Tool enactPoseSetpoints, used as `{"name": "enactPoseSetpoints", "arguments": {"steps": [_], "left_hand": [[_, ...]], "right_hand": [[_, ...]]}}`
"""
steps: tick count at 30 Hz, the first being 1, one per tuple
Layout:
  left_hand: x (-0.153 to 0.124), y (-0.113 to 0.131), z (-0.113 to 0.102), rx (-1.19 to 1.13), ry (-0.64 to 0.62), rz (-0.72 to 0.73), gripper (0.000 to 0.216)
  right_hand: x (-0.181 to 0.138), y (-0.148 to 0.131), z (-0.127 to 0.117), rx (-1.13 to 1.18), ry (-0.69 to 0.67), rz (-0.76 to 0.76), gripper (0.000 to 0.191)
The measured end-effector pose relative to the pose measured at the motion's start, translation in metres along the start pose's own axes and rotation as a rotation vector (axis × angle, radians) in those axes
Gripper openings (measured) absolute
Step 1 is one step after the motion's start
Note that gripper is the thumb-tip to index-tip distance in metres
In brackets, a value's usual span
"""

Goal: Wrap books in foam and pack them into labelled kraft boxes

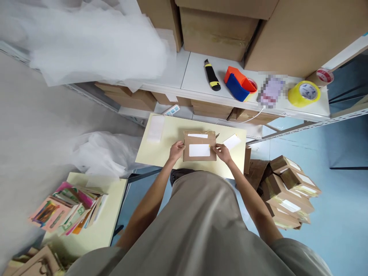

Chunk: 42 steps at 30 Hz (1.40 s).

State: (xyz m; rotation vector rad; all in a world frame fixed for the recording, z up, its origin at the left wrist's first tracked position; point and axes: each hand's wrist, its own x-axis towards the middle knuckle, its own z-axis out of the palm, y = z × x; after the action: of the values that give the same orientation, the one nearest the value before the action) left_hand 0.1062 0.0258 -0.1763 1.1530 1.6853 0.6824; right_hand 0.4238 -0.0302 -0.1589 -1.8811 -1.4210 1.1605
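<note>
A small cardboard box (pixel 199 152) lies on the pale yellow table in front of me. On its top are a large white label (pixel 199 150) and a narrower white strip (pixel 197 135) nearer the far edge. My left hand (pixel 176 151) grips the box's left side with bent fingers. At the right side, my right hand (pixel 222 153) has its fingers closed on the edge, close to the large label. A separate white label sheet (pixel 232 142) rests just beyond my right hand. Left of the box lies a translucent white sheet (pixel 155 128).
The shelf ahead holds a utility knife (pixel 212 75), an orange and blue tape dispenser (pixel 240 83), a phone (pixel 271 91) with a cable, and yellow tape (pixel 304 93). White wrapping (pixel 97 46) hangs at left. Books (pixel 70 207) and stacked parcels (pixel 287 191) flank me.
</note>
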Motion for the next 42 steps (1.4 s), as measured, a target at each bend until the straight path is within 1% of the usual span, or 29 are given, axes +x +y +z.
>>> {"name": "enactPoseSetpoints", "arguments": {"steps": [2,4,7,10,12,14,17,20,24,28,30,32,36,39,42], "left_hand": [[-0.010,0.005,-0.003,-0.002,0.029,0.027,0.039],[-0.023,0.008,-0.006,-0.043,0.048,0.054,0.044],[-0.042,0.008,-0.008,-0.143,0.047,0.068,0.063],[-0.055,0.004,-0.006,-0.169,0.046,0.022,0.077],[-0.060,0.000,-0.005,-0.149,0.039,-0.027,0.079],[-0.064,-0.001,-0.005,-0.117,0.014,-0.066,0.076],[-0.064,0.003,-0.006,-0.038,-0.007,-0.105,0.071],[-0.059,0.012,-0.005,0.051,0.029,-0.104,0.076],[-0.047,0.020,-0.002,0.160,0.074,-0.017,0.086],[-0.037,0.019,0.003,0.246,0.089,0.083,0.091],[-0.036,0.017,0.003,0.239,0.096,0.093,0.089],[-0.036,0.014,0.001,0.188,0.104,0.091,0.082],[-0.041,0.009,-0.013,0.060,0.170,0.086,0.063],[-0.041,0.005,-0.026,0.057,0.250,0.076,0.054],[-0.039,0.003,-0.034,0.101,0.301,0.065,0.048]], "right_hand": [[-0.008,-0.004,-0.003,0.044,0.056,-0.040,0.038],[-0.017,-0.008,-0.007,0.094,0.101,-0.063,0.049],[-0.029,-0.015,-0.013,0.145,0.105,-0.071,0.060],[-0.037,-0.015,-0.015,0.161,0.066,-0.015,0.067],[-0.040,-0.011,-0.013,0.162,0.032,0.054,0.072],[-0.043,-0.005,-0.012,0.151,-0.005,0.113,0.073],[-0.047,0.000,-0.012,0.115,-0.056,0.171,0.070],[-0.048,-0.002,-0.013,0.096,-0.041,0.190,0.072],[-0.043,-0.010,-0.013,0.120,0.038,0.116,0.070],[-0.035,-0.009,-0.012,0.096,0.102,0.069,0.070],[-0.033,-0.005,-0.011,0.094,0.124,0.053,0.071],[-0.031,0.001,-0.012,0.102,0.135,0.045,0.072],[-0.033,0.015,-0.016,0.102,0.155,0.031,0.071],[-0.035,0.023,-0.019,0.085,0.175,0.037,0.069],[-0.034,0.024,-0.017,0.054,0.180,0.049,0.065]]}}
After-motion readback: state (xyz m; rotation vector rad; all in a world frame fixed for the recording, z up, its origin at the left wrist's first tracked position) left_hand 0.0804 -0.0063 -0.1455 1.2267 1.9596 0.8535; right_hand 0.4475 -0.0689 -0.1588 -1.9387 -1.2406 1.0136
